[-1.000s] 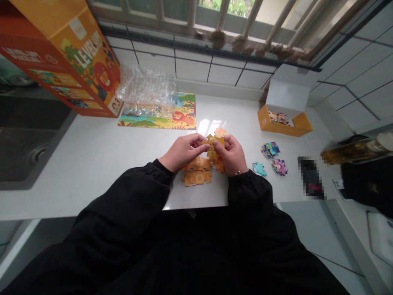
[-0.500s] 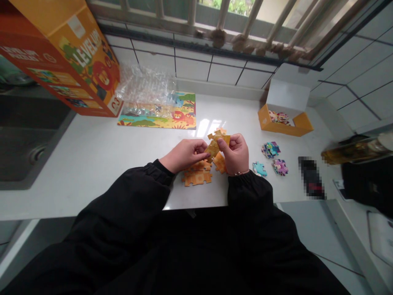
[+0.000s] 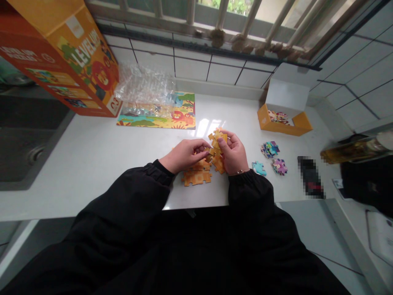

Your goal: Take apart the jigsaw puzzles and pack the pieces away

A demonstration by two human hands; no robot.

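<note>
My right hand (image 3: 235, 154) pinches orange-yellow jigsaw puzzle pieces (image 3: 217, 138) between thumb and fingers, above the counter. To their left, my left hand (image 3: 186, 155) has its thumb and fingertips closed on the edge of a small yellow jigsaw piece (image 3: 211, 154). Below the hands, several orange jigsaw pieces (image 3: 197, 177) lie on the white counter, a few joined side by side. The left hand partly covers them. Another orange piece (image 3: 217, 163) shows beside the right palm.
Stacks of purple and multicoloured pieces (image 3: 270, 149) and a teal piece (image 3: 259, 168) lie to the right. Behind them stands an open yellow box (image 3: 284, 123) holding pieces. A picture sheet (image 3: 184, 116) lies under bubble wrap (image 3: 144, 88), beside a tall orange box (image 3: 89, 61). The sink (image 3: 33, 139) is left.
The pieces in my right hand have turned, and that hand has shifted slightly left with its fingers rolled further over. My left hand has hardly moved.
</note>
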